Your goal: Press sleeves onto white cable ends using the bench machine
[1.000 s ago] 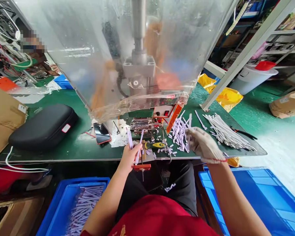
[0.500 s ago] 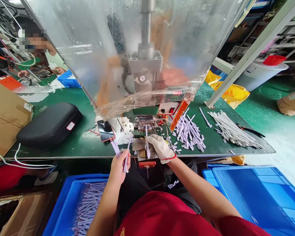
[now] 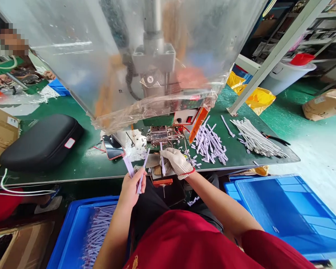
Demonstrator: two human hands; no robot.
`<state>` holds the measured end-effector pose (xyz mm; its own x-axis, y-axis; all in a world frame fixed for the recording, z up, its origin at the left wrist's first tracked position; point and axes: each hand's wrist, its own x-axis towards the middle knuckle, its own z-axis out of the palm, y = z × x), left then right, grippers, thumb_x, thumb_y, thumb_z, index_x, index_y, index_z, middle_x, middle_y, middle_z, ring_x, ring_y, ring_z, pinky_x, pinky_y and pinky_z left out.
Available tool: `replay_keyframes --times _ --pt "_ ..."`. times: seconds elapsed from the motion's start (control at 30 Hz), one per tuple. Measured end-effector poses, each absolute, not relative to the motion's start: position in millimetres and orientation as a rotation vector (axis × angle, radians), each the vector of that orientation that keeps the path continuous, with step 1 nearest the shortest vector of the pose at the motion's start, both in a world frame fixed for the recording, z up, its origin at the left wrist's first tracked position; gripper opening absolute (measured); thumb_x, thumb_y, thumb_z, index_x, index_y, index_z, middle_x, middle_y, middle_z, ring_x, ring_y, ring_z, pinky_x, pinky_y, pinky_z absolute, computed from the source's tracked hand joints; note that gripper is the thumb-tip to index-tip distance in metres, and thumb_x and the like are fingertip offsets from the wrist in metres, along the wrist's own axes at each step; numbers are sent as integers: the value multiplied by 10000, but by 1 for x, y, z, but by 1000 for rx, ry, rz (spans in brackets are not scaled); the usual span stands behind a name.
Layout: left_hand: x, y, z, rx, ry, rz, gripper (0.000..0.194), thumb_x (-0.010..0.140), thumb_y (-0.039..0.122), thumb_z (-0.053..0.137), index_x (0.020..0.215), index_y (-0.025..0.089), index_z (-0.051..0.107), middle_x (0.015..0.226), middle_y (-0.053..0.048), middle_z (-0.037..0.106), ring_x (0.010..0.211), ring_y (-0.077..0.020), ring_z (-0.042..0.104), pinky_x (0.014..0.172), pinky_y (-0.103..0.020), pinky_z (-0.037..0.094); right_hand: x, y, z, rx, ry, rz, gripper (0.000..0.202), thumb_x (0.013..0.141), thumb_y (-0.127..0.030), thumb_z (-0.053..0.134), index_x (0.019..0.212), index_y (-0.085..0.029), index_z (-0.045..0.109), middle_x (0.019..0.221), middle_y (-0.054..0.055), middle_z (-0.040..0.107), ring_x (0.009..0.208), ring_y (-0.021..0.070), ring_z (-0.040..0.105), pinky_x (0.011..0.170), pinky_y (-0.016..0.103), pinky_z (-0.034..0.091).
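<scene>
My left hand (image 3: 133, 185) is closed around several thin lilac plastic strips (image 3: 128, 166), one of them standing apart from the bunch near the thumb. A white knitted glove with a red cuff covers my right hand (image 3: 176, 160). Its fingers pinch one lilac strip (image 3: 162, 164) near the middle. The far end of that strip meets the small metal mould (image 3: 158, 137) under the bench press (image 3: 154, 59); how deep it sits I cannot tell. Beside the right hand lies a loose pile of lilac strips (image 3: 211, 144).
A cloudy plastic shield (image 3: 81, 74) hangs before the press. Whitish rods (image 3: 260, 140) and pliers (image 3: 277, 139) lie right. A phone (image 3: 112, 146) and black case (image 3: 42, 141) lie left. Below are a blue crate (image 3: 72, 228) of strips and another blue crate (image 3: 268, 209). A co-worker's hand (image 3: 49, 74) shows far left.
The view has swung slightly to the right, so the bench sits further left in the picture. Both hands keep their grips, and the right-hand strip stays at the mould.
</scene>
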<state>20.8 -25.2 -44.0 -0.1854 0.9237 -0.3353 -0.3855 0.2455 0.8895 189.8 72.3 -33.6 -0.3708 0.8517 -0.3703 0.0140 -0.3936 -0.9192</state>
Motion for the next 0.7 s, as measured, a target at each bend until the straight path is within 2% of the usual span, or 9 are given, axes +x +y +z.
replay_keyframes --times 0.13,0.27,0.37,0.5,0.6,0.7 --pt "13 -23 -38 813 1271 1182 345 803 481 725 744 144 685 434 52 480 320 -48 376 366 -182 225 210 76 -7 -1341 -1498 1596 265 871 -454 594 854 -192 552 701 11 677 459 110 581 423 210 439" --pt "-1 -16 -23 1084 1298 911 344 807 473 727 706 146 696 439 34 488 333 -64 388 372 -198 247 239 79 32 -1149 -2095 1297 335 874 -494 633 1061 -217 659 842 -4 697 694 128 625 627 217 461" --pt "-5 -10 -12 1230 1296 728 352 803 465 737 631 167 664 430 25 480 341 -75 377 373 -209 249 250 72 49 -932 -2399 1275 239 909 -420 597 916 -209 709 797 -15 672 708 117 598 647 206 421" --pt "-1 -16 -4 1271 1238 623 285 765 420 784 639 195 663 431 35 446 366 -77 338 381 -213 228 255 41 53 -807 -2384 1483 277 961 -361 521 812 -180 670 696 -14 620 611 92 547 584 192 390" --pt "-10 -30 -5 1193 1146 536 243 702 390 839 672 203 687 498 9 502 393 -89 367 387 -223 243 271 17 57 -845 -2359 1508 241 927 -367 581 793 -180 652 707 -7 618 606 91 530 564 191 383" --pt "-35 -43 -8 1026 1122 649 282 702 414 843 659 196 669 518 6 498 403 -72 346 397 -212 241 315 22 59 -1066 -2237 1503 283 944 -406 533 811 -182 644 716 7 631 614 110 553 560 202 402"
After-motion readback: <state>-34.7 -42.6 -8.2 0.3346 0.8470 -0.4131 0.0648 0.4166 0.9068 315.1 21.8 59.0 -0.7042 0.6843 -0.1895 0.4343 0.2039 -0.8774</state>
